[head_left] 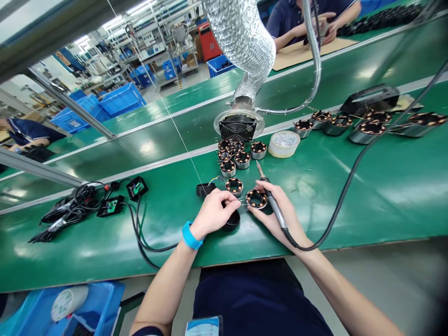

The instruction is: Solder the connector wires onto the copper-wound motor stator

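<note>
Look at that long green bench (385,200) under bright light! Blue crates (121,99) sit beyond, metal shelves (147,51) behind, grey floor (392,284) below.

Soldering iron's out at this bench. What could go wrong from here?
The soldering iron in the right hand has its tip pointing at the stators just ahead, so it could touch their windings. Its cord runs past the far stators and might snag them if tugged.
</note>
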### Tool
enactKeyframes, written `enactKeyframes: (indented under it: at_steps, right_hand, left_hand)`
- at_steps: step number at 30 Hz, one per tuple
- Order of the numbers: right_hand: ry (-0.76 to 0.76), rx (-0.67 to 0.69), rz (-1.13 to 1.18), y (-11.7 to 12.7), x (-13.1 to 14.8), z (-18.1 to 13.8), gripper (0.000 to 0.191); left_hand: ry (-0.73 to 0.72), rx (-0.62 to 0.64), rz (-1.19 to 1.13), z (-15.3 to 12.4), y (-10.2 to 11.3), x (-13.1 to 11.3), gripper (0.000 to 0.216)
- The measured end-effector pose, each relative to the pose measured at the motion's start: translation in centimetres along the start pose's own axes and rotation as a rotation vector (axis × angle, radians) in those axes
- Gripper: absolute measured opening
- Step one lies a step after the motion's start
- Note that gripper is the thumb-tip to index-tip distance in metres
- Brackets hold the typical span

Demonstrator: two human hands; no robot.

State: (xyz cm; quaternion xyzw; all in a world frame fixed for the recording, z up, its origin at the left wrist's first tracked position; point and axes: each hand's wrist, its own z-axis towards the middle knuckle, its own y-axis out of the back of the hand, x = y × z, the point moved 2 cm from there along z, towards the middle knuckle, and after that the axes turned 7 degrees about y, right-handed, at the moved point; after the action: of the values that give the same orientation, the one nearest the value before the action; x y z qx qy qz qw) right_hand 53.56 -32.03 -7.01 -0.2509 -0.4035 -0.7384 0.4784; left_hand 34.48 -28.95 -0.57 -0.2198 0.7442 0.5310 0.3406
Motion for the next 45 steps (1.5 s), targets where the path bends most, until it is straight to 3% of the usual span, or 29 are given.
enactKeyframes:
  at_steps: [4, 8, 11, 14, 16, 21, 25, 30, 33, 40, 45]
  right_hand:
    - [0.052, 0.067, -0.047, 0.8, 0.1, -0.4, 0.054]
    - [0.064, 0.036, -0.049, 1.4, -0.2, -1.0, 0.055]
    - [0.057, 0.022, -0.032, 1.5, -0.7, -1.2, 0.058]
    - [0.041, 0.039, 0.023, 1.5, -0.9, -1.2, 0.064]
    - [0.031, 0.037, 0.051, 1.5, -0.9, -1.2, 0.066]
    - [0.05, 0.011, 0.065, 1.8, -0.8, -1.3, 0.058]
    - [0.081, 0.001, 0.053, 1.9, -0.5, -1.3, 0.056]
    - [0.039, -0.01, 0.048, 1.9, -0.6, -1.2, 0.056]
    - [0.041, -0.013, 0.045, 1.9, -0.6, -1.2, 0.056]
    - [0.063, -0.016, 0.037, 1.9, -0.6, -1.3, 0.057]
    - [0.064, -0.006, 0.035, 1.9, -0.7, -1.3, 0.056]
  left_hand:
    - [0.04, -0.005, 0.075, -0.9, 0.7, 0.1, 0.021]
    - [0.037, 0.042, -0.01, -1.5, 1.0, 0.6, 0.023]
    - [-0.033, -0.099, -0.101, -1.7, 2.0, 0.1, 0.027]
    - [-0.115, -0.229, -0.04, -1.0, 2.6, -2.0, 0.035]
    - [-0.144, -0.144, 0.097, 0.3, 2.3, -3.8, 0.032]
    - [-0.072, 0.257, 0.389, 4.6, -0.4, -6.0, 0.018]
    - [0.008, 0.362, 0.47, 6.2, -0.8, -5.7, 0.025]
    - [0.028, 0.517, 0.362, 5.3, 0.9, -4.7, 0.023]
    - [0.025, 0.532, 0.318, 4.7, 1.7, -3.9, 0.027]
    - [0.094, 0.4, 0.15, 4.4, 1.1, -3.4, 0.048]
    - [0.128, 0.497, 0.139, 4.4, -0.1, -3.8, 0.046]
